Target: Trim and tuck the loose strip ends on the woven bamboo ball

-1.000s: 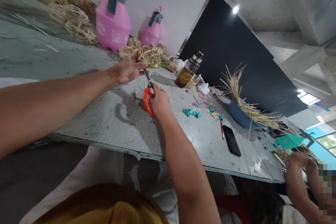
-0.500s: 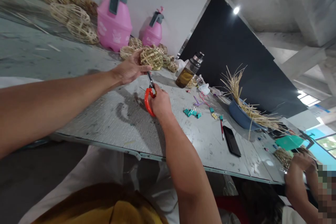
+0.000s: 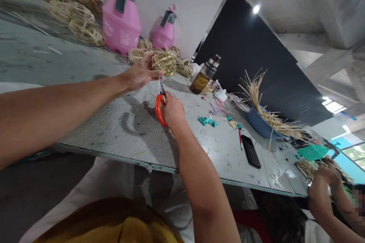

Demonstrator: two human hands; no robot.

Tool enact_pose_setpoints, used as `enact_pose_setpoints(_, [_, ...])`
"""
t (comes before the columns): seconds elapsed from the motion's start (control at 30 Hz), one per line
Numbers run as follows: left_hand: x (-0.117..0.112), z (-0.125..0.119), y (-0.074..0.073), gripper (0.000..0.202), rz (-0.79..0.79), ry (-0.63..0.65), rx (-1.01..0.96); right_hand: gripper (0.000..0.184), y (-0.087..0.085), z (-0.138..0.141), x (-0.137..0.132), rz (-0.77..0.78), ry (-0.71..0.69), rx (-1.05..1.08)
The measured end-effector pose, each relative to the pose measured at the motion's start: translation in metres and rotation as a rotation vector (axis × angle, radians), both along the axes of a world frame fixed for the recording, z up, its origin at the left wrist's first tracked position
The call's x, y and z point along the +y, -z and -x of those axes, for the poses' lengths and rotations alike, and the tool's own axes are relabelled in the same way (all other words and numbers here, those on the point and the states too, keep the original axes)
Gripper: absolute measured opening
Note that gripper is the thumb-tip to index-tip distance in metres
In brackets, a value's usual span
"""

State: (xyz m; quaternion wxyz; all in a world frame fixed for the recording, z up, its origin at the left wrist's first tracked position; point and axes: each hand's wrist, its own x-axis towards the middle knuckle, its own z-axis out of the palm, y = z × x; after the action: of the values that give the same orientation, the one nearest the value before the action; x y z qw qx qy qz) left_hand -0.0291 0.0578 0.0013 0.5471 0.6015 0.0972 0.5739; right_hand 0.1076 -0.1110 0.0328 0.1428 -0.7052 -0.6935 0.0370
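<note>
My left hand (image 3: 144,72) grips a small round woven bamboo ball (image 3: 164,64) above the table, thumb along its lower edge. In my right hand (image 3: 173,111) is a pair of scissors (image 3: 159,108) with orange-red handles. Their blades point up toward the underside of the ball, close to my left thumb; whether they touch the weave I cannot tell. Behind the ball lie several more woven balls (image 3: 186,71) in a cluster.
Two pink spray bottles (image 3: 122,22) stand at the back. To the right are a drink bottle (image 3: 204,76), binder clips (image 3: 208,120), a phone (image 3: 251,151) and a blue basin (image 3: 261,124) with bamboo strips. Another person's hands (image 3: 327,174) work at far right.
Both hands hold nearly the same pose, with the scissors still below the ball. The whole view has shifted slightly.
</note>
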Motion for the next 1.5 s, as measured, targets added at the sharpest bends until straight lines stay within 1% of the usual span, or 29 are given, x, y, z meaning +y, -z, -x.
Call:
enact_pose_setpoints(0.1, [-0.002,0.000,-0.003,0.075,0.025,-0.018,0.001,0.037,-0.006,0.003,-0.003,0.048,0.020,-0.044])
enact_pose_setpoints(0.17, [-0.003,0.001,-0.004,0.077,0.036,-0.019,0.006,0.037,-0.008,0.005,-0.005,0.053,0.025,-0.041])
enact_pose_setpoints(0.3, [-0.002,0.002,-0.004,0.078,0.014,-0.025,0.022,0.039,-0.008,0.005,-0.004,0.036,0.032,-0.007])
enact_pose_setpoints(0.47, [0.000,0.004,-0.002,0.075,-0.011,-0.032,0.057,0.041,-0.007,0.005,-0.003,0.029,0.047,0.008])
enact_pose_setpoints(0.7, [0.006,0.011,-0.004,0.073,0.025,-0.031,0.075,0.042,0.001,0.000,0.000,-0.004,0.045,0.030])
enact_pose_setpoints(0.83, [0.007,0.015,-0.005,0.071,0.042,-0.028,0.073,0.042,0.005,-0.006,0.002,-0.045,0.036,0.095])
enact_pose_setpoints(1.0, [0.002,0.013,-0.007,0.066,0.028,-0.034,0.060,0.038,0.009,-0.003,0.005,-0.158,-0.011,0.161])
enact_pose_setpoints(1.13, [-0.003,0.010,-0.010,0.064,0.013,-0.036,0.038,0.044,0.014,-0.002,0.008,-0.186,-0.035,0.183])
enact_pose_setpoints(1.2, [-0.004,0.009,-0.010,0.063,0.006,-0.021,0.043,0.045,0.017,-0.003,0.009,-0.198,-0.025,0.192])
enact_pose_setpoints(1.33, [-0.004,0.010,-0.007,0.051,0.018,0.011,0.075,0.040,0.017,-0.004,0.006,-0.159,0.019,0.154])
enact_pose_setpoints(1.43, [0.000,0.012,-0.001,0.043,0.026,0.032,0.090,0.042,0.012,-0.004,0.003,-0.080,0.045,0.102])
enact_pose_setpoints(1.5, [0.004,0.012,0.003,0.040,0.041,0.048,0.109,0.042,0.007,-0.003,0.001,-0.033,0.056,0.077])
